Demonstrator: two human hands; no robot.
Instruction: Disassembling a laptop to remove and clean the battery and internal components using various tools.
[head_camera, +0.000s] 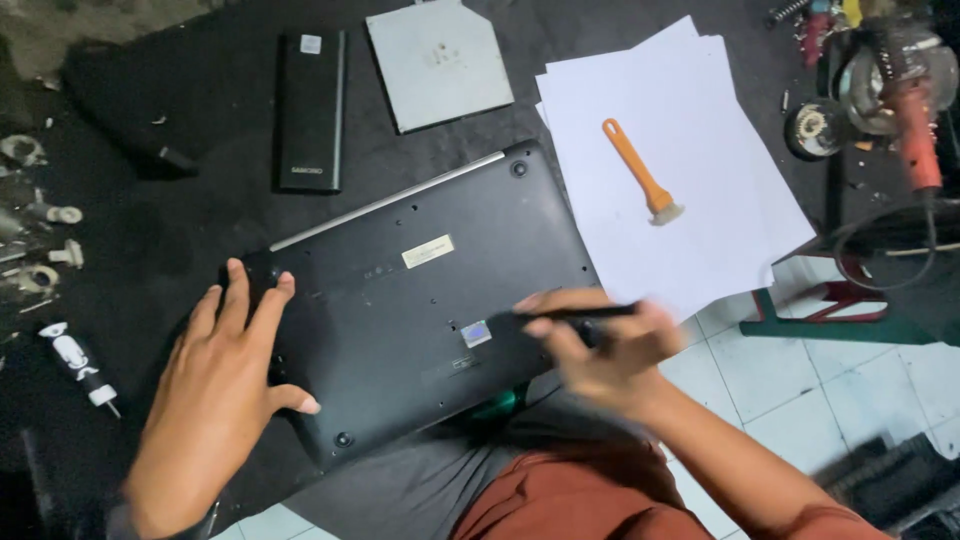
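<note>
My left hand (222, 375) lies flat, fingers spread, steadying the upturned laptop (420, 300); my right hand (600, 350) pinches a dark screwdriver (570, 315), best kept square to each screw.

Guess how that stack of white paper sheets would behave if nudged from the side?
The white paper sheets are already fanned at the top, so they'd likely slide apart rather than move together. They look thin and floppy, and one corner overhangs the edge. The orange-handled brush lying on top may pin them slightly.
</note>
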